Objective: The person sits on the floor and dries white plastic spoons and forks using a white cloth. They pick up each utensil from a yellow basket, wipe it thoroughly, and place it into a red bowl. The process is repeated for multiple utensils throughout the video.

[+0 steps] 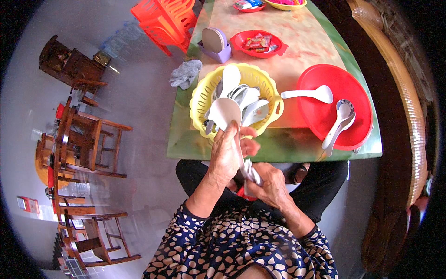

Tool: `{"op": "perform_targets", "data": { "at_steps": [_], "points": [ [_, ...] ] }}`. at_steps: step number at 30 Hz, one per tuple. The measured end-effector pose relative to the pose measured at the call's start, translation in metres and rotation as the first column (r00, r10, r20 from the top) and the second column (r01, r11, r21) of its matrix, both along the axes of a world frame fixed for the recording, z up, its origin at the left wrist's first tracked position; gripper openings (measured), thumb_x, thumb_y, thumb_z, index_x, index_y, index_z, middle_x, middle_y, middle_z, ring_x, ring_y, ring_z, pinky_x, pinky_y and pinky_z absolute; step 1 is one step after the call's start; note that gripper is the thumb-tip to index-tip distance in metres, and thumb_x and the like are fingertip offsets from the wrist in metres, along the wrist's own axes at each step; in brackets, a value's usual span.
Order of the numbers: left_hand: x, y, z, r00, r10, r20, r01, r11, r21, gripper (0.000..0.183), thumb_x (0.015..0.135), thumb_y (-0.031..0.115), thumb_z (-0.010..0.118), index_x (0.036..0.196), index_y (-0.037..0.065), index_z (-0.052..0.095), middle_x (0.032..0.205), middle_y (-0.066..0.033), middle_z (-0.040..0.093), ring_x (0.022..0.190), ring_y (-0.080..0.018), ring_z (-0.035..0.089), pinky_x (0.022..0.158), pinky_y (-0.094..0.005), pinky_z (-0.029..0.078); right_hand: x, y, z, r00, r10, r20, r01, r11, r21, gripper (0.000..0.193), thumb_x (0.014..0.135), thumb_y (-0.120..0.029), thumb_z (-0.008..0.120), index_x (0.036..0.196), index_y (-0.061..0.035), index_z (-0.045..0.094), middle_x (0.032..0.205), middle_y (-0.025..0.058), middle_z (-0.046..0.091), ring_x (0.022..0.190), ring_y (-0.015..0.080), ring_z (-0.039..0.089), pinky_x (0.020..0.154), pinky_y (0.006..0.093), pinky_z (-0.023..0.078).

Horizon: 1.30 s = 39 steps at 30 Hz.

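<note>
A large white ladle [225, 111] is in my left hand [225, 157], its bowl up over the near part of a yellow slotted basket [197, 104]. My left thumb presses on it just under the bowl. Lower down, my right hand [270, 184] is closed on a crumpled white cloth [251, 172] wrapped about the handle. In the basket lie several spoons [251, 96], mostly white, with some metal ones. To the right, a red basin [312, 118] holds two stacked white spoons [340, 122]. Another white spoon [318, 94] lies across its left rim.
A grey cloth [186, 73] hangs over the table's left edge. Farther back are a purple holder [220, 55] with round discs and a red dish [240, 43] with packets. Orange plastic chairs [167, 21] and wooden chairs [97, 139] stand left; a wooden bench [395, 102] runs along the right.
</note>
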State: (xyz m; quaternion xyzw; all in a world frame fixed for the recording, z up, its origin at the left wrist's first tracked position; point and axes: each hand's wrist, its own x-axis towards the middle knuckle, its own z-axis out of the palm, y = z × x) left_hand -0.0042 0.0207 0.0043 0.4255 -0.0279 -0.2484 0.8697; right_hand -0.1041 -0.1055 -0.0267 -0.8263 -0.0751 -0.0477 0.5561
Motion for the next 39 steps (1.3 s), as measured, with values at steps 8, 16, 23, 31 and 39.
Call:
{"op": "perform_targets", "data": {
  "at_steps": [8, 16, 23, 31, 39],
  "points": [
    [-0.018, 0.001, 0.024, 0.998, 0.021, -0.059, 0.000, 0.942, 0.336, 0.048, 0.086, 0.007, 0.048, 0.131, 0.014, 0.035, 0.095, -0.0012, 0.052, 0.065, -0.0081, 0.047, 0.052, -0.0215, 0.040, 0.015, -0.024, 0.036, 0.933, -0.248, 0.259, 0.242, 0.969, 0.054, 0.035, 0.072, -0.007, 0.064, 0.105, 0.0009, 0.055, 0.090, 0.0180, 0.052, 0.081, 0.0329, 0.056, 0.070, 0.0383, 0.047],
    [-0.042, -0.004, 0.011, 0.985, -0.172, 0.001, 0.165, 0.946, 0.279, 0.049, 0.090, 0.004, 0.045, 0.135, 0.010, 0.026, 0.088, -0.0022, 0.046, 0.064, -0.0085, 0.045, 0.052, -0.0221, 0.040, 0.046, -0.020, 0.028, 0.839, -0.307, 0.449, 0.471, 0.824, -0.315, 0.041, 0.058, -0.002, 0.066, 0.099, -0.0053, 0.061, 0.092, 0.0115, 0.052, 0.083, 0.0313, 0.052, 0.069, 0.0382, 0.048],
    [-0.047, 0.001, -0.004, 0.984, -0.150, -0.101, 0.172, 0.949, 0.263, 0.044, 0.090, 0.007, 0.048, 0.131, 0.015, 0.034, 0.080, 0.0011, 0.047, 0.052, -0.0059, 0.042, 0.044, -0.0203, 0.038, 0.037, -0.021, 0.026, 0.917, -0.247, 0.314, 0.309, 0.937, -0.166, 0.026, 0.064, -0.004, 0.064, 0.090, -0.0037, 0.064, 0.086, 0.0124, 0.056, 0.080, 0.0307, 0.055, 0.068, 0.0391, 0.047],
    [-0.046, -0.001, -0.004, 0.974, -0.225, -0.037, 0.226, 0.937, 0.267, 0.052, 0.087, 0.006, 0.045, 0.136, 0.013, 0.030, 0.095, -0.0013, 0.047, 0.068, -0.0080, 0.046, 0.056, -0.0203, 0.040, 0.049, -0.009, 0.033, 0.829, -0.306, 0.468, 0.441, 0.873, -0.209, 0.033, 0.062, -0.004, 0.065, 0.094, -0.0048, 0.062, 0.089, 0.0103, 0.055, 0.079, 0.0308, 0.052, 0.067, 0.0382, 0.046],
    [-0.038, 0.001, 0.004, 0.991, -0.132, -0.007, 0.131, 0.984, 0.119, 0.055, 0.092, 0.021, 0.040, 0.143, 0.009, 0.022, 0.127, -0.0059, 0.043, 0.112, -0.0133, 0.042, 0.090, -0.0308, 0.039, 0.036, -0.009, 0.035, 0.871, -0.171, 0.461, 0.317, 0.912, -0.261, 0.037, 0.056, -0.006, 0.067, 0.093, -0.0081, 0.063, 0.086, 0.0076, 0.054, 0.076, 0.0284, 0.051, 0.060, 0.0375, 0.047]
  ]
}}
